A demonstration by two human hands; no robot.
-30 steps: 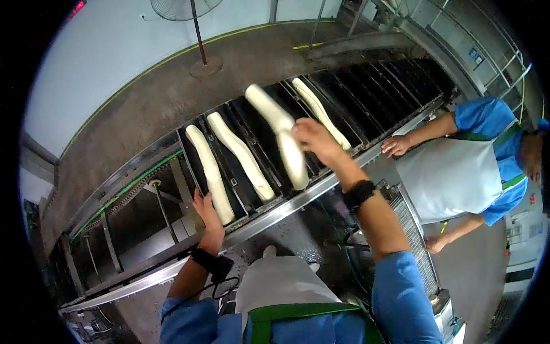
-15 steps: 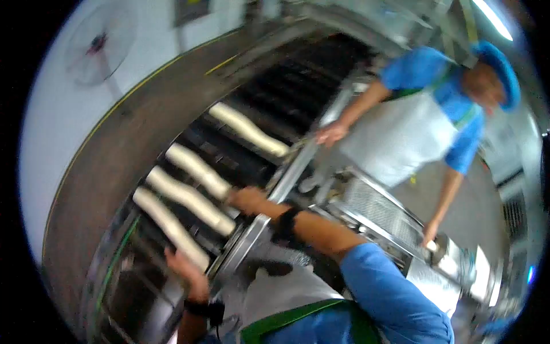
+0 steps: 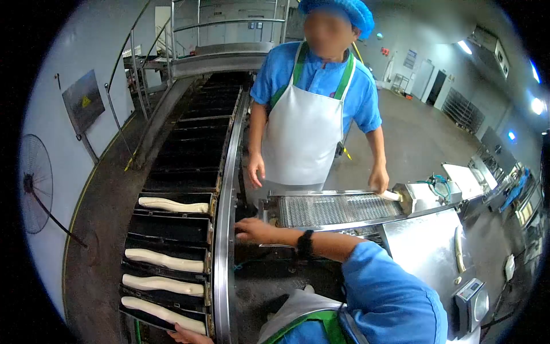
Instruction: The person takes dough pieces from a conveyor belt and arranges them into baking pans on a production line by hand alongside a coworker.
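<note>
Long pale dough strips lie in black baking pans on a conveyor, the nearest being the dough strip [image 3: 163, 314] at the lower left. My left hand [image 3: 189, 335] is by the near edge of that strip's black pan [image 3: 134, 313], fingers apart; whether it touches the dough or the pan I cannot tell. Two more strips lie just beyond, then a bare pan and a farther dough strip [image 3: 175, 204]. Over the conveyor's metal side rail [image 3: 224, 275] reaches my right hand [image 3: 253, 230], fingers loosely extended and holding nothing.
Across from me a co-worker in a white apron [image 3: 301, 132] has one hand at a dough piece [image 3: 389, 195] by a mesh belt [image 3: 332, 210]. A steel table [image 3: 421, 243] at right bears a dough strip [image 3: 459, 249] and a scale [image 3: 472, 295]. A fan [image 3: 37, 183] stands left.
My view has swung up and to the right. My right hand has drawn back from the end of a dough strip to the side rail. My left hand stays by the nearest strip.
</note>
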